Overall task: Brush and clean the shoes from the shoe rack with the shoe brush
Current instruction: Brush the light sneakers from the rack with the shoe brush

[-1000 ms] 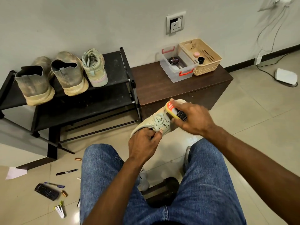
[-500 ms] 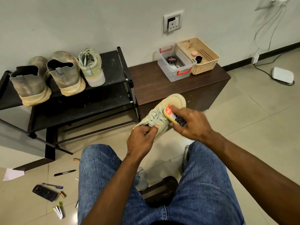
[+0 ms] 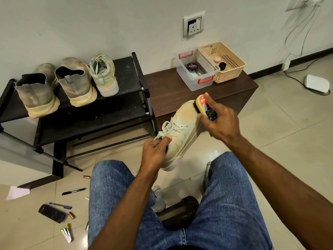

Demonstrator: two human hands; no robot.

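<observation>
The left hand (image 3: 155, 150) pinches the sneaker (image 3: 182, 134) at its opening, thumb on the laces and fingers curled inside, and holds it in the air above the knees with the toe pointing up and away. The right hand (image 3: 221, 121) has its grip wrapped round the shoe brush (image 3: 203, 107), thumb along the near edge and fingers over the back, with the dark bristles laid against the toe end of the sneaker. The step in hand looks like brushing the toe and forefoot, where the fabric seems dusty and yellowed. To do it well, the left hand should keep a firm pinch so the sneaker does not twist under the strokes, and it would help to turn the sneaker a little at a time so each side meets the bristles flat. Short strokes in one direction, off the toe and away from the lap, would likely carry dirt clear of the jeans (image 3: 227, 204). The laces (image 3: 169, 129) lie loose just below the brushed area and could snag, so lighter strokes there seem wise. Three more shoes wait on the top shelf of the shoe rack (image 3: 126, 73): a single sneaker (image 3: 104, 76) and a grimy pair (image 3: 59, 83), so the task seems early.
</observation>
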